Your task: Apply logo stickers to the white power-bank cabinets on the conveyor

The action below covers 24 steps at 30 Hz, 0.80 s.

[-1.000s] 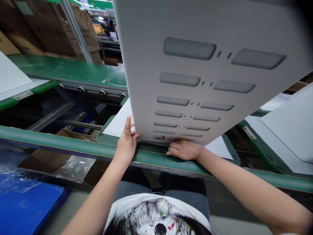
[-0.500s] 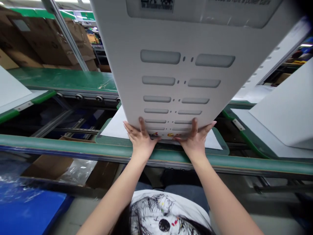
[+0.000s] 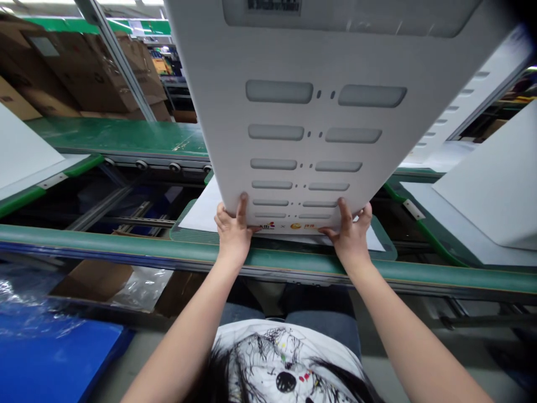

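Holding up a large pale-grey rectangular moulded panel (image 3: pixel 289 67) w/ both hands, tilted & leaning away over a conveyor, its top edge running out of frame. Near face shows paired oblong recesses in rows w/ small dots btwn, a black-and-white barcode label (image 3: pixel 273 5) at top & small colour printed logos (image 3: pixel 289 226) near lower edge.

L hand (image 3: pixel 232 232) & R hand (image 3: pixel 350 235) grip lower edge well apart, one near each corner. On both, fingers (image 3: pixel 242 206) are spread, not pressed together, w/ one digit flat up the near face & the others round the edge, partly hidden.

Lower edge is over a flat white sheet (image 3: pixel 201 210) on a green mesh mat (image 3: pixel 180 230), just beyond a long green conveyor rail (image 3: pixel 293 260). Cannot tell if panel touches sheet.

Further off: a green belt conveyor (image 3: pixel 117 134) & stacked brown cardboard boxes (image 3: pixel 84 73) behind it. To the right, large white sheets (image 3: pixel 490 196) lean on another green-edged conveyor. Below the rail, lower left: a clear plastic bag (image 3: pixel 142 288) & a bright blue sheet (image 3: pixel 54 358).
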Motion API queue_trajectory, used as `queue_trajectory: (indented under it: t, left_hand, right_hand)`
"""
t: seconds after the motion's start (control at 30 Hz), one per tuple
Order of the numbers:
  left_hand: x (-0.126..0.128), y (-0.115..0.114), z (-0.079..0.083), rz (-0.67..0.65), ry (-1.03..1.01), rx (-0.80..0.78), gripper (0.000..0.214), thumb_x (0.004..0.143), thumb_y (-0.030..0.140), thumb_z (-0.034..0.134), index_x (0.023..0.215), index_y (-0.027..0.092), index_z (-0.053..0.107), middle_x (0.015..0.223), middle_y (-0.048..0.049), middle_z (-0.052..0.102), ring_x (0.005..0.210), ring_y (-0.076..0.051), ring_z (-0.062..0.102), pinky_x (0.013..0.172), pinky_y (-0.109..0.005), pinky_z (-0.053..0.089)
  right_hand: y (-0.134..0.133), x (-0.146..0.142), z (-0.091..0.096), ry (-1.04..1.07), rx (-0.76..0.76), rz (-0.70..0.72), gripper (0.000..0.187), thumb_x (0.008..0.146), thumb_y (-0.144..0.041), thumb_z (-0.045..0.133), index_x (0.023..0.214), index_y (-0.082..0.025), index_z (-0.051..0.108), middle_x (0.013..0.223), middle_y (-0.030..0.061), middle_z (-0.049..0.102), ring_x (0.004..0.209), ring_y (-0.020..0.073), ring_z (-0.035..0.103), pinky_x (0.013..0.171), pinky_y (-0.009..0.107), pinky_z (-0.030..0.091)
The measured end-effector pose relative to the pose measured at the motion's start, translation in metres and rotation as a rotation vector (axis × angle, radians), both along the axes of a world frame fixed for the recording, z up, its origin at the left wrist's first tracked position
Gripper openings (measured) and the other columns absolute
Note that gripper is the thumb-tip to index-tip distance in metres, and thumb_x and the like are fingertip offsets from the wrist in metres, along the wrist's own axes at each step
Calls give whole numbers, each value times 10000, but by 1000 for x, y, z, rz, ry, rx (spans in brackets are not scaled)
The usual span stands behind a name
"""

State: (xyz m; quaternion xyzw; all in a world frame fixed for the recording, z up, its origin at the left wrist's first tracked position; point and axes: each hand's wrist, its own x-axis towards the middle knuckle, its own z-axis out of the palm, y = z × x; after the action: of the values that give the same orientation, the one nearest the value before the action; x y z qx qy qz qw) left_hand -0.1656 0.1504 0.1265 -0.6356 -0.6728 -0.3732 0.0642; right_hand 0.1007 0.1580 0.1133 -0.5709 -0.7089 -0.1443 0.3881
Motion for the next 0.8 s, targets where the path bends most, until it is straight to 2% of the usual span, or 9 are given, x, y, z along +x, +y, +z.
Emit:
queue_trajectory:
  t: [0.07,0.13,0.23,0.3,0.43,0.57,0.63,0.7,0.8]
  left_hand:
    - [-2,0,-1,-75,19,46,867,666,69,678,1380,313,253,1290,-161,211,1219,-375,327,957,-576,348]
    - [5,0,-1,-101,12,88,980,639,136,726,1409,281,138,1344,-192,94,1286,-413,219,988,-571,321]
    - [23,4,-1,17,-25,102,1150,534,362,817,1405,175,90,1347,-269,-40,1293,-515,46,986,-628,264]
    - [27,7,-3,74,-20,96,1133,515,397,824,1388,161,141,1319,-268,6,1274,-518,92,977,-641,256]
    - [5,10,-8,-34,11,130,1040,550,239,819,1381,250,193,1291,-195,99,1263,-439,196,996,-589,287]
    - [-7,6,-4,-118,-7,96,1111,586,61,751,1393,415,74,1301,-133,131,1250,-387,275,968,-549,361]
    - [4,3,0,-106,-14,101,1213,553,128,794,1406,391,-27,1351,-162,50,1277,-438,213,980,-575,336]
    - [19,1,3,-39,-16,133,1300,502,289,842,1415,318,-84,1378,-219,-44,1293,-513,80,991,-625,279]
    - [34,3,4,72,-12,132,1229,531,430,810,1420,234,-16,1369,-264,-86,1289,-535,38,965,-658,266]
  right_hand:
    - [-1,-4,1,33,-22,20,1040,666,-134,746,1403,-421,72,1428,110,-17,1323,369,192,1001,502,366]
    - [-2,-18,3,75,-51,-38,1101,635,-238,784,1425,-345,23,1432,163,-145,1333,435,89,981,567,345]
    - [-1,-42,4,108,-42,-157,1246,555,-414,821,1432,-230,-43,1372,232,-307,1297,515,-83,965,655,261]
    - [2,-46,3,99,-13,-182,1264,535,-443,824,1429,-214,-39,1375,250,-262,1294,522,-54,972,653,249]
    - [6,-25,-1,51,26,-129,1111,617,-344,796,1427,-295,38,1402,194,-100,1309,455,85,989,599,292]
    - [0,-13,3,32,44,-15,1029,682,-177,743,1418,-380,54,1424,120,-8,1314,364,192,1003,519,353]
    - [-4,-27,8,42,38,-40,1058,674,-239,755,1432,-329,23,1444,152,-97,1338,418,84,998,581,316]
    - [-8,-50,13,36,35,-114,1110,666,-378,756,1440,-258,-30,1424,199,-242,1315,493,-69,959,684,235]
    - [-8,-77,17,13,16,-191,1143,670,-512,717,1436,-216,-78,1365,216,-375,1259,557,-153,895,756,165]
